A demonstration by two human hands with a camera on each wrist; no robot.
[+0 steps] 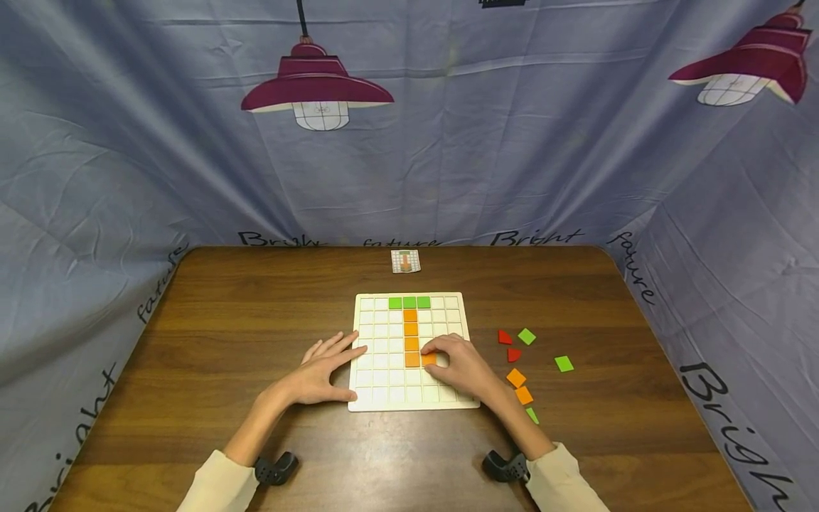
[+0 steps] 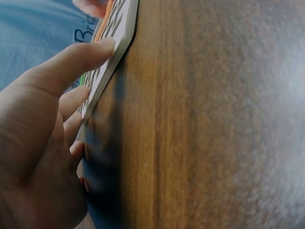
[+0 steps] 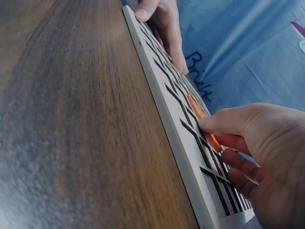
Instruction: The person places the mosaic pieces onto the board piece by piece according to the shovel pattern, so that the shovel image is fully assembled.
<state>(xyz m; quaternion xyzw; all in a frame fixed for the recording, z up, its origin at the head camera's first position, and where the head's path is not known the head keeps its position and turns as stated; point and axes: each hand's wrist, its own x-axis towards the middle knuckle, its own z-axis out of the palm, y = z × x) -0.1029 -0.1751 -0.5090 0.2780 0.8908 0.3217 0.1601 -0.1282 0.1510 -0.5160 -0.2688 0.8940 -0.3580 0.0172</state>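
Note:
A white grid board lies on the table. Three green square tiles fill cells in its top row, and several orange square tiles run in a column below the middle one. My right hand pinches another orange square tile between thumb and fingers, over the cell just right of the column's lowest tile. In the right wrist view the thumb lies on this orange tile at the board's surface. My left hand rests with spread fingers on the board's left edge, thumb near the front corner.
Right of the board lie loose pieces: two red ones with a curved edge, two green squares, two orange squares and a narrow green piece. A small picture card sits behind the board. Printed curtains surround the table.

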